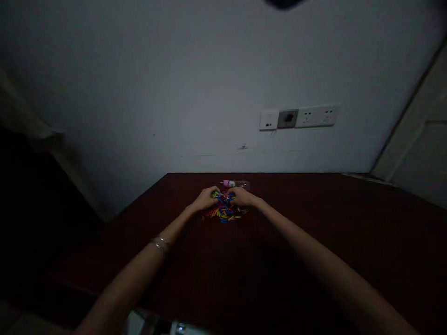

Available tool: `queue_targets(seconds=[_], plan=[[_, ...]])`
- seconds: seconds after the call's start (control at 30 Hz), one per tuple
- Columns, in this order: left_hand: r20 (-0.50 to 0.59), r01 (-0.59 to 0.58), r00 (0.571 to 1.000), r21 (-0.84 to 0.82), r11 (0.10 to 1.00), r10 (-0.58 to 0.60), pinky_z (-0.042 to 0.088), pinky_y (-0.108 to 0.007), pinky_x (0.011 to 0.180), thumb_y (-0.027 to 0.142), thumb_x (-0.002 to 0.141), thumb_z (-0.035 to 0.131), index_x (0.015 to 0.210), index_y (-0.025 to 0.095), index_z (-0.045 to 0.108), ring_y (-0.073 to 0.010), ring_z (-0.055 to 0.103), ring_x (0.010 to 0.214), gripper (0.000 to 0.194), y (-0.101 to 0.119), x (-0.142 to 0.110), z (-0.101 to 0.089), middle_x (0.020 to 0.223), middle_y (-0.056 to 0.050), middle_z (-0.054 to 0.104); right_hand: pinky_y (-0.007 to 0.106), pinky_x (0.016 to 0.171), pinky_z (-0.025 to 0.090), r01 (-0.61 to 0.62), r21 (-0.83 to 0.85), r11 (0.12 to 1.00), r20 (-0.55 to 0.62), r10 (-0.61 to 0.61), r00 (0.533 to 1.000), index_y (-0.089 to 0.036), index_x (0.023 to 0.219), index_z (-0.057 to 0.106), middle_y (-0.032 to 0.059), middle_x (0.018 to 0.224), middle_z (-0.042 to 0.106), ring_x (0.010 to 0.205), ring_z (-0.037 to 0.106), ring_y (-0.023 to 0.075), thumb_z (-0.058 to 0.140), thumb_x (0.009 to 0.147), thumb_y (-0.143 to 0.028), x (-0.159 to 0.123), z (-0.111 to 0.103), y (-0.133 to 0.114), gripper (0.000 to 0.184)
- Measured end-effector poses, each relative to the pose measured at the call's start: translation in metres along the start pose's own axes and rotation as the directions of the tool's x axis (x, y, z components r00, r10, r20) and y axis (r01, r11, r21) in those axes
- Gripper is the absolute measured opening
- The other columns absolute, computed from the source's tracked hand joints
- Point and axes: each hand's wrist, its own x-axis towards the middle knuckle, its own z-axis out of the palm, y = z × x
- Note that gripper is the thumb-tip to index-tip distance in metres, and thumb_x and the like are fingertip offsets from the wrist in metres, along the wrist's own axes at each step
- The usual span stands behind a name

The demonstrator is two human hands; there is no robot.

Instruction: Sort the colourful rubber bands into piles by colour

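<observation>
Wall point(195, 93): one, pale, with scuff marks, rising behind the surface. Surface point(300, 223): one, dark reddish brown, its far edge meeting the wall. Door point(424, 139): one, pale, partly visible at the far right. Socket strip point(300, 118): one row on the wall, right of centre, pale plates with one grey plate among them.

Paper clips point(224, 211): many, in red, yellow, blue, green and pink, heaped loosely on the surface between the two hands and spreading toward the wearer.

Left hand point(206, 198): one, bare, curved round the left side of the heap, fingers bent against the clips; whether any are gripped cannot be told. Right hand point(242, 197): one, bare, curled at the right side, fingertips among the clips; its grip likewise cannot be told.

Bottle point(240, 184): one, small and clear, with a pink top, lying on its side just beyond the heap. Bracelet point(161, 244): silvery, worn on the left forearm near the wrist.
</observation>
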Motion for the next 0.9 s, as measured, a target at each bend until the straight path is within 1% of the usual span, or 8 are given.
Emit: queue_targets(seconds=[0.13,0.33,0.43,0.57,0.63,0.77,0.83,0.9], plan=[[-0.065,0.019,0.998,0.002,1.000,-0.019,0.041,-0.020,0.064,0.016,0.061,0.052,0.090,0.015,0.061,-0.0122,0.053,0.071,0.030,0.000,0.010,-0.017,0.078,0.000,0.061,0.022,0.072,0.042,-0.062,0.029,0.998,-0.076,0.065,0.995,-0.015,0.095,0.065,0.0048,0.092,0.066,0.083,0.059,0.0174,0.060,0.066,-0.015,0.005,-0.018,-0.008,0.030],[-0.095,0.101,0.990,-0.021,0.995,-0.103,0.042,-0.021,0.059,0.023,0.064,0.054,0.092,0.013,0.063,-0.0132,0.055,0.065,0.032,0.004,0.020,-0.037,0.074,-0.002,0.063,0.022,0.072,0.043,-0.103,0.072,0.992,-0.122,0.111,0.986,-0.013,0.099,0.064,0.0078,0.095,0.066,0.083,0.059,0.0170,0.058,0.067,-0.013,0.009,-0.044,-0.019,0.033],[-0.083,0.120,0.989,-0.043,0.992,-0.124,0.041,-0.020,0.054,0.027,0.066,0.055,0.090,0.012,0.063,-0.0123,0.054,0.059,0.029,0.003,0.021,-0.039,0.069,-0.002,0.062,0.023,0.070,0.044,-0.127,0.099,0.987,-0.111,0.138,0.984,-0.013,0.099,0.064,0.0077,0.091,0.067,0.078,0.060,0.0164,0.057,0.068,-0.012,0.010,-0.048,-0.021,0.032],[-0.015,0.159,0.987,-0.099,0.982,-0.162,0.038,-0.019,0.045,0.038,0.071,0.054,0.087,0.012,0.062,-0.0102,0.049,0.046,0.032,0.004,0.017,-0.034,0.056,0.001,0.056,0.025,0.077,0.044,-0.095,0.069,0.993,-0.115,0.103,0.988,-0.013,0.098,0.066,0.0090,0.098,0.066,0.086,0.060,0.0188,0.059,0.068,-0.013,0.010,-0.046,-0.022,0.032],[0.030,0.179,0.984,-0.134,0.975,-0.177,0.038,-0.019,0.043,0.040,0.072,0.054,0.086,0.012,0.061,-0.0099,0.049,0.045,0.032,0.005,0.014,-0.032,0.055,0.001,0.056,0.026,0.079,0.043,-0.095,0.062,0.994,-0.106,0.101,0.989,-0.014,0.100,0.066,0.0095,0.102,0.065,0.090,0.059,0.0200,0.059,0.067,-0.012,0.010,-0.044,-0.021,0.034],[0.123,0.242,0.968,-0.205,0.948,-0.221,0.043,-0.021,0.046,0.034,0.071,0.055,0.095,0.012,0.061,-0.0112,0.053,0.050,0.032,0.005,0.013,-0.029,0.064,-0.001,0.060,0.028,0.083,0.043,-0.072,0.098,0.993,-0.085,0.081,0.993,-0.015,0.104,0.064,0.0089,0.106,0.064,0.095,0.058,0.0211,0.063,0.062,-0.012,0.008,-0.042,-0.018,0.042],[0.135,0.245,0.966,-0.220,0.944,-0.220,0.046,-0.023,0.052,0.026,0.068,0.057,0.100,0.012,0.060,-0.0130,0.057,0.059,0.036,0.002,0.015,-0.029,0.076,-0.004,0.064,0.028,0.082,0.044,-0.047,0.144,0.988,-0.061,0.056,0.997,-0.016,0.106,0.063,0.0083,0.107,0.063,0.095,0.058,0.0205,0.064,0.060,-0.013,0.006,-0.041,-0.015,0.046],[0.126,0.219,0.973,-0.224,0.950,-0.195,0.048,-0.026,0.062,0.019,0.063,0.058,0.103,0.011,0.060,-0.0155,0.060,0.072,0.041,-0.002,0.016,-0.030,0.089,-0.007,0.065,0.028,0.081,0.044,-0.008,0.202,0.979,-0.022,0.012,1.000,-0.017,0.108,0.062,0.0071,0.106,0.063,0.094,0.058,0.0194,0.065,0.060,-0.016,0.004,-0.040,-0.013,0.048]])
